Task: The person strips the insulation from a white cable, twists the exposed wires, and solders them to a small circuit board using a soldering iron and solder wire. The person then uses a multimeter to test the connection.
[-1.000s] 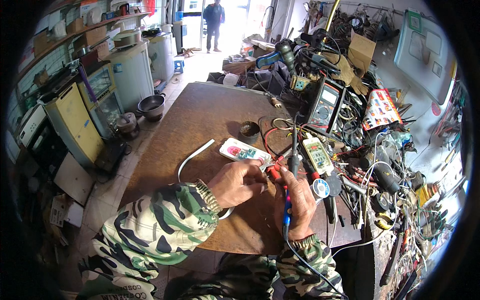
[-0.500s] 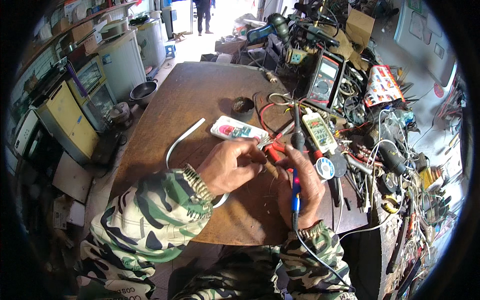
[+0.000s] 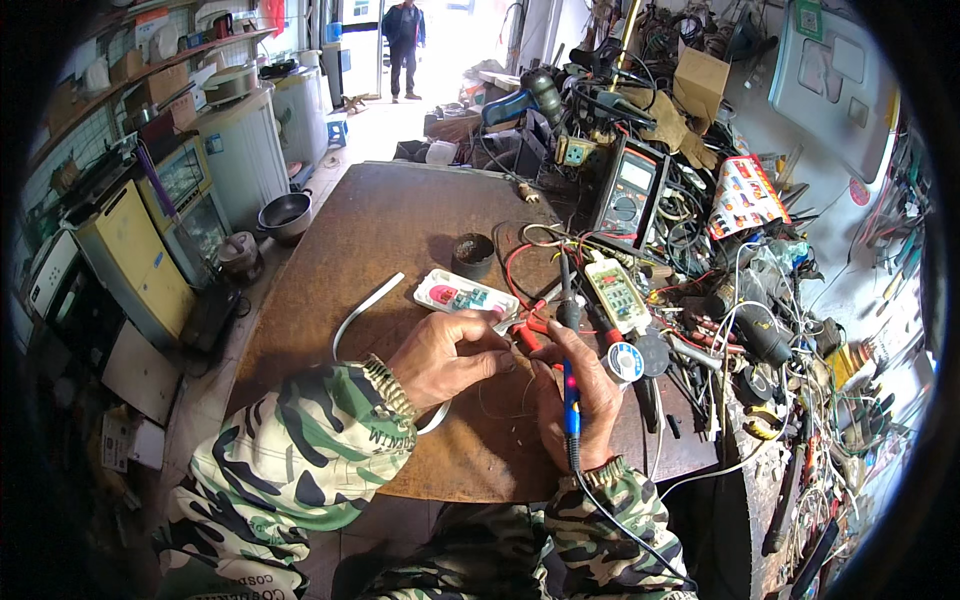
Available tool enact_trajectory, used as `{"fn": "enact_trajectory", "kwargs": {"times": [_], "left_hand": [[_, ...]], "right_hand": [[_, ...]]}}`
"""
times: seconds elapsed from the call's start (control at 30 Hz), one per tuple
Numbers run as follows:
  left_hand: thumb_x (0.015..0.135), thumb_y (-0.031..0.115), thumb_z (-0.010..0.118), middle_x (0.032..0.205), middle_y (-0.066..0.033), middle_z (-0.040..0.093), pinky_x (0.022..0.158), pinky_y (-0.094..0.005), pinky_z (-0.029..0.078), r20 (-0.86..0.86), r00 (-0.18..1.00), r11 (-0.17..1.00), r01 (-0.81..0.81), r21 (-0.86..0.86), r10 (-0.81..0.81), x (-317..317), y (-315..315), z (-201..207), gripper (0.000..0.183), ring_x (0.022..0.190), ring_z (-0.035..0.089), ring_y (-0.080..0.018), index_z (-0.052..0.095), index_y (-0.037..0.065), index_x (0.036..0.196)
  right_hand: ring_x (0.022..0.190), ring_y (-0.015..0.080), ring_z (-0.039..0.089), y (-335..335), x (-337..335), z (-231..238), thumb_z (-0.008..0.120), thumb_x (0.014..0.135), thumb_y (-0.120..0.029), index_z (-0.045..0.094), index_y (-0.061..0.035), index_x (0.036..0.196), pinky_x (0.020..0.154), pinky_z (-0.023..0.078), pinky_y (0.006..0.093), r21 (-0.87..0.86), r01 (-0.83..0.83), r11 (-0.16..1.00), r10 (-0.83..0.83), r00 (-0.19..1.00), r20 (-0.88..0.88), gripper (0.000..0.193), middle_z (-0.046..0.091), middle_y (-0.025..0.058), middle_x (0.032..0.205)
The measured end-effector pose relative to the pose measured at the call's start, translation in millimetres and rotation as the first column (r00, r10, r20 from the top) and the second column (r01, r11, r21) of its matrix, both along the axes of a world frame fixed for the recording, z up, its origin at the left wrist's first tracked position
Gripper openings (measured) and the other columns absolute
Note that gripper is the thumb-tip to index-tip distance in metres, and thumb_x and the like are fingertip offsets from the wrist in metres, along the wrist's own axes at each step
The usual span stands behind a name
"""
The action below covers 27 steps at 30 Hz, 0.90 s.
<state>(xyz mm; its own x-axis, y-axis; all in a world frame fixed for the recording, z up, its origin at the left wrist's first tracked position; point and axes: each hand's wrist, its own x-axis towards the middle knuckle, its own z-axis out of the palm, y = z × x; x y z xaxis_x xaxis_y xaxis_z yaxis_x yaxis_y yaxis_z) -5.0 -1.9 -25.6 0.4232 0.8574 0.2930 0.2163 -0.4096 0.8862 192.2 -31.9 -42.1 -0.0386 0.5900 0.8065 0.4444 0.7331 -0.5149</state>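
My right hand (image 3: 590, 400) is closed around a soldering iron (image 3: 572, 410) with a blue handle, a lit red light and a dark barrel pointing away from me. My left hand (image 3: 450, 355) pinches thumb to fingers; what sits in the pinch is too small to make out. A fine wire strand (image 3: 490, 412) curls over the wood between my hands. Just beyond my left fingers lies an opened white plastic case (image 3: 436, 291) with pink and green parts inside. Red-handled pliers (image 3: 527, 338) lie past the gap between my hands. A solder spool (image 3: 626, 363) is beside my right hand.
On the brown table (image 3: 370, 220) are a round dark tin (image 3: 472, 257), a white cable (image 3: 352, 312) and a pale case with a circuit board (image 3: 618, 297). A multimeter (image 3: 632, 195) leans on heaped cables and tools to the right. A person (image 3: 404, 50) stands at the doorway.
My hands have drawn slightly apart, widening the gap between their fingertips. The view has tilted up, showing more of the person at the doorway. The soldering iron stays in my right hand.
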Motion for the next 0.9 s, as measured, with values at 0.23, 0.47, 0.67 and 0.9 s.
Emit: {"fn": "enact_trajectory", "kwargs": {"times": [0.23,0.47,0.67,0.9], "left_hand": [[0.097,0.022,0.063,0.098,-0.0057,0.071,0.087,-0.0284,0.050,0.230,0.971,0.972,-0.005,-0.236,0.060,-7,10,-9,0.024,0.095,0.065,-0.0118,0.068,0.000,0.105],[0.096,0.023,0.062,0.113,-0.0114,0.067,0.091,-0.0365,0.055,0.551,0.818,0.886,0.125,-0.447,0.162,-7,14,-11,0.030,0.102,0.068,-0.0220,0.062,0.000,0.115],[0.097,0.019,0.061,0.116,-0.0137,0.066,0.092,-0.0399,0.055,0.584,0.796,0.879,0.153,-0.452,0.161,-8,13,-12,0.029,0.106,0.067,-0.0272,0.056,0.000,0.118],[0.099,0.016,0.056,0.117,-0.0174,0.064,0.093,-0.0421,0.055,0.648,0.743,0.858,0.212,-0.467,0.169,-10,17,-16,0.027,0.108,0.066,-0.0330,0.050,-0.001,0.119]], "right_hand": [[0.087,0.0212,0.070,-16,-3,16,0.062,0.092,-0.017,0.054,0.0003,0.135,0.079,0.053,0.0321,-0.164,0.045,0.986,-0.060,0.994,-0.089,0.047,0.072,0.0142,0.095],[0.095,0.0223,0.066,-33,12,18,0.042,0.103,-0.031,0.048,0.0081,0.137,0.086,0.052,0.0351,-0.225,-0.069,0.972,-0.004,0.951,-0.310,0.052,0.064,0.0206,0.117],[0.095,0.0257,0.067,-34,15,9,0.044,0.102,-0.025,0.051,0.0135,0.132,0.086,0.054,0.0355,-0.228,-0.338,0.913,0.078,0.694,-0.716,0.049,0.064,0.0234,0.114],[0.102,0.0240,0.066,-42,16,8,0.047,0.101,-0.023,0.054,0.0091,0.129,0.089,0.055,0.0372,-0.331,-0.447,0.831,0.085,0.690,-0.719,0.043,0.065,0.0187,0.115]]}}
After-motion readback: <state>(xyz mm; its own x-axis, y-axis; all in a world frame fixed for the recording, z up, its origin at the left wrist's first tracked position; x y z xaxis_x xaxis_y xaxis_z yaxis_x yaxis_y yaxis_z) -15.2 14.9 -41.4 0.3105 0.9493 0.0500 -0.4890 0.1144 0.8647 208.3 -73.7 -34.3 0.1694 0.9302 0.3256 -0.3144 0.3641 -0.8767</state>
